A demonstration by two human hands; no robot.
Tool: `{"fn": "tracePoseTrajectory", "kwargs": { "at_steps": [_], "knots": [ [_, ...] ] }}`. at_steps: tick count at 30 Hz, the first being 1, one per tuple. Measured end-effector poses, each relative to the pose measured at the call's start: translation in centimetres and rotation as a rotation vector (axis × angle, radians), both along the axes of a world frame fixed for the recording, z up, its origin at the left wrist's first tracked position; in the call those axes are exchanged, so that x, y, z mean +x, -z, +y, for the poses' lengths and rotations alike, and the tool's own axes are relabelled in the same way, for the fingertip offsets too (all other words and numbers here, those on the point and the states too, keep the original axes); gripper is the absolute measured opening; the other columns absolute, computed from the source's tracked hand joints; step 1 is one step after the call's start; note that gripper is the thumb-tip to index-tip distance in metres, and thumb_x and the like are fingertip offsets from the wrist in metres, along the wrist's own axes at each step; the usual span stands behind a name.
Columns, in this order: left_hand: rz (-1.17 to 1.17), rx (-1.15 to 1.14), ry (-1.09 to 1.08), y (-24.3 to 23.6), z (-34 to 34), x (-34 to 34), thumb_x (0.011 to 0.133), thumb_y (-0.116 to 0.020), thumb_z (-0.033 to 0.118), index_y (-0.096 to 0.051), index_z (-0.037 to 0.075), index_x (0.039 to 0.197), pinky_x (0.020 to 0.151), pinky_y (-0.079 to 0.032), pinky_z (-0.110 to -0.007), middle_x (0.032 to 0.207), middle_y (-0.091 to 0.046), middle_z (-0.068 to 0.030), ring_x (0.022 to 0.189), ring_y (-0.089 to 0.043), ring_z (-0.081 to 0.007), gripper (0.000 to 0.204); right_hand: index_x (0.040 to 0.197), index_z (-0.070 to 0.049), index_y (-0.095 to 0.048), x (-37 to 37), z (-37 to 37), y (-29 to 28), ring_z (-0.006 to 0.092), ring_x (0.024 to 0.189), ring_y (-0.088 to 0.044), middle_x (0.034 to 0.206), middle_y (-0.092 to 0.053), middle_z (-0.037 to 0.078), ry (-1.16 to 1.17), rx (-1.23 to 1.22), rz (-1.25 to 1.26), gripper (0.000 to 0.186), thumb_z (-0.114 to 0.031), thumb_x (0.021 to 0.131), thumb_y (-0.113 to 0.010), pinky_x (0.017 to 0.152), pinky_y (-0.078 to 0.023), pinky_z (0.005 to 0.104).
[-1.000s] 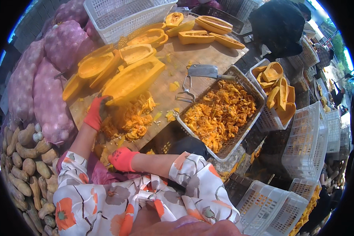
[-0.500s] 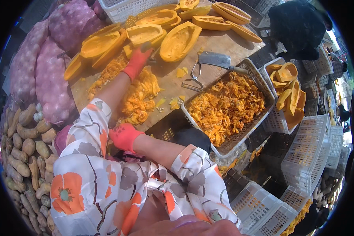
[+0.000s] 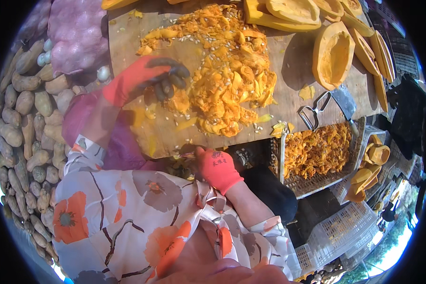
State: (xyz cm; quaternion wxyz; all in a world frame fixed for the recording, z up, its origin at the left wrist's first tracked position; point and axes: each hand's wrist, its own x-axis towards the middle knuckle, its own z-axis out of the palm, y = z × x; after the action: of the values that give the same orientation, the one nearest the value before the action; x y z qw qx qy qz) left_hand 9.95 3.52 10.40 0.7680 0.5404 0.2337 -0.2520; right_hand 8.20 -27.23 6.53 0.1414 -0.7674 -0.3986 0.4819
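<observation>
My left hand (image 3: 151,78), in a red glove with dark, wet-looking fingers, is over the left part of the wooden board (image 3: 288,61). Its fingers curl down against a clump of pumpkin pulp (image 3: 177,101); the fingertips are partly hidden. A large heap of orange pulp with pale seeds (image 3: 227,90) spreads just right of it. My right hand (image 3: 220,170), gloved in red, is closed at the board's near edge. Whatever it may grip is hidden. A wire-handled peeler (image 3: 315,111) and a cleaver (image 3: 344,102) lie to the right, near hollowed pumpkin halves (image 3: 333,54).
A crate of pulp (image 3: 317,151) stands beyond the board's right edge, beside a crate of pumpkin pieces (image 3: 364,180). Stacked white crates (image 3: 336,227) are at lower right. Whole squashes (image 3: 26,123) are piled at left below a pink net sack (image 3: 78,35).
The view has swung, bringing the pulp heap nearer the middle. My left hand has left the pumpkin halves and come back to the pulp. The right hand stays low by the board's near edge.
</observation>
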Motion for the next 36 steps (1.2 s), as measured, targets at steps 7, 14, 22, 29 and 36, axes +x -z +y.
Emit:
{"fn": "tracePoseTrajectory", "kwargs": {
  "at_steps": [7, 14, 22, 29, 36],
  "knots": [
    [-0.156, 0.387, 0.884, 4.9, -1.4, -1.1, 0.084, -0.064, 0.029, -0.066, 0.008, 0.109, 0.079, -0.05, -0.04, 0.095, -0.068, -0.014, 0.09, -0.064, -0.0314, 0.033, 0.097, -0.004, -0.064, 4.8, 4.6, 1.8, 0.0421, 0.08, -0.061, 0.083, -0.064, 0.022, 0.272, -0.052, 0.068, 0.023, -0.022, 0.085, -0.057, 0.069, -0.048, 0.0497],
    [-0.399, 0.597, 0.177, 4.7, -3.9, 1.3, 0.088, -0.064, 0.017, -0.051, 0.007, 0.133, 0.089, -0.048, -0.038, 0.114, -0.061, -0.0149, 0.103, -0.061, -0.029, 0.048, 0.101, -0.002, -0.06, 10.8, 8.2, 3.1, 0.0432, 0.08, -0.06, 0.088, -0.063, 0.023, 0.619, 0.243, -0.362, 0.021, -0.009, 0.082, -0.056, 0.069, -0.048, 0.0496],
    [0.098, 0.678, 0.12, 0.8, -0.3, -11.2, 0.086, -0.067, 0.021, -0.066, 0.002, 0.094, 0.067, -0.05, -0.035, 0.083, -0.068, -0.0123, 0.072, -0.064, -0.0258, 0.021, 0.117, -0.007, -0.06, -3.2, 10.2, -4.0, 0.04, 0.085, -0.065, 0.089, -0.068, 0.021, 0.503, -0.264, 0.354, 0.032, -0.017, 0.087, -0.055, 0.072, -0.051, 0.0446],
    [-0.096, 0.699, 0.095, 4.6, 1.8, -7.4, 0.085, -0.064, 0.012, -0.059, 0.004, 0.115, 0.088, -0.047, -0.036, 0.106, -0.06, -0.0154, 0.1, -0.058, -0.0347, 0.032, 0.12, -0.01, -0.059, 1.9, 12.7, 1.3, 0.0366, 0.105, -0.06, 0.117, -0.062, 0.015, 0.571, 0.033, 0.313, 0.035, -0.009, 0.086, -0.055, 0.089, -0.049, 0.0396],
    [-0.293, 0.854, -0.169, 2.6, 0.1, 4.9, 0.08, -0.068, -0.001, -0.06, -0.001, 0.116, 0.087, -0.049, -0.034, 0.112, -0.062, -0.0164, 0.101, -0.061, -0.0282, 0.037, 0.102, -0.005, -0.053, 4.0, 11.1, 0.4, 0.0435, 0.088, -0.06, 0.099, -0.061, 0.022, 0.65, 0.076, 0.437, 0.02, -0.02, 0.088, -0.055, 0.071, -0.048, 0.049]
  ]
}}
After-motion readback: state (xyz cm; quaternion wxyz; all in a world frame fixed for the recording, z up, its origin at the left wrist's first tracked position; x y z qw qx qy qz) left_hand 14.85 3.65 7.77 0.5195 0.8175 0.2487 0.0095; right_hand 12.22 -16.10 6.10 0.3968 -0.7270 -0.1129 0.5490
